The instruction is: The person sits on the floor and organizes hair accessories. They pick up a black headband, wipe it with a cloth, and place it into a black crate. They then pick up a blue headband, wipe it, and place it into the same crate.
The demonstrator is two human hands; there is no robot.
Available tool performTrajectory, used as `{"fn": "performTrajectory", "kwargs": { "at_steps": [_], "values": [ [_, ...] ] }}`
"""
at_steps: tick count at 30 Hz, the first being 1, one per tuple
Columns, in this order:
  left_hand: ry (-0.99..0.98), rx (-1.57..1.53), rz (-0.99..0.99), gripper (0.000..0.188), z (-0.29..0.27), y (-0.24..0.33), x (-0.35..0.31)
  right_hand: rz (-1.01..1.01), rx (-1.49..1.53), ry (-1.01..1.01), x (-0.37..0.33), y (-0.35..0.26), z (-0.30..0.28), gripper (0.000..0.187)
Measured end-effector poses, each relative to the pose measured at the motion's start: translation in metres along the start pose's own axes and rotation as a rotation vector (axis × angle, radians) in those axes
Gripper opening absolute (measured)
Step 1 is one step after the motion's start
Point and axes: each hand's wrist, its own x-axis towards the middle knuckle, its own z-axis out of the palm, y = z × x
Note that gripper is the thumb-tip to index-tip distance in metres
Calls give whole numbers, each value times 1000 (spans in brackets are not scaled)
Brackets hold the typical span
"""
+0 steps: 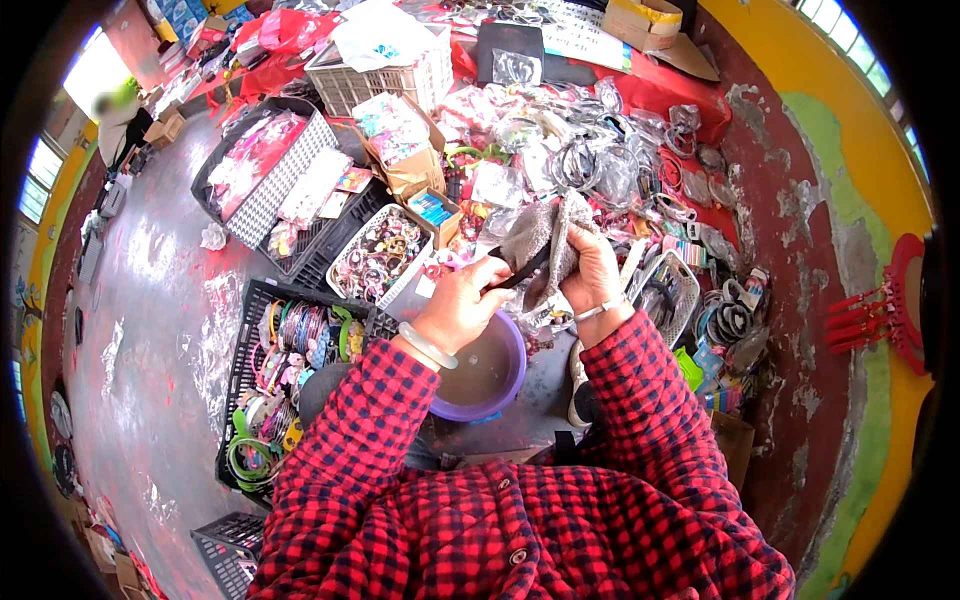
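Note:
My left hand (462, 302) pinches one end of a narrow black band (532, 266), probably a headband. In my right hand (592, 270) is a crumpled grey cloth (528, 232), its folds lying against the band. Both hands are closed and close together, with the cloth and band between them. Just below them stands a purple basin (521, 362) with murky water in it, partly covered by my left forearm. Part of the band is hidden by the cloth and my fingers.
Heaped hair accessories and plastic bags (600, 150) cover the red-draped surface ahead. To the left are a white basket (340, 283) and a black crate (240, 360) of headbands. A white basket (690, 290) sits right, near the wall (790, 260). A person (120, 125) is far left.

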Motion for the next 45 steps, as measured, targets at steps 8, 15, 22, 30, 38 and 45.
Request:
{"fn": "performTrajectory", "kwargs": {
  "at_steps": [8, 15, 22, 30, 38, 45],
  "values": [
    [-39, -41, 41, 15, -3, -1, -3, 2, 73, 225, 16, -11, -15, 20],
    [-62, -448, -180, 10, -8, -9, -1, -317, 21, 279, 26, -56, -42, 21],
    [-37, -552, -149, 10, -8, -19, -1, -200, 119, 40, 7, -69, -10, 32],
    [-158, -473, -77, 7, -3, -5, -5, -458, -408, 6, -3, -45, 20, 21],
    [-168, -330, -88, 8, 0, -1, -10, -823, -1250, -67, -9, -6, 23, 25],
    [13, -314, -23, 11, 8, -14, -4, -925, -1423, -284, -34, 24, 36, 26]
  ]
}}
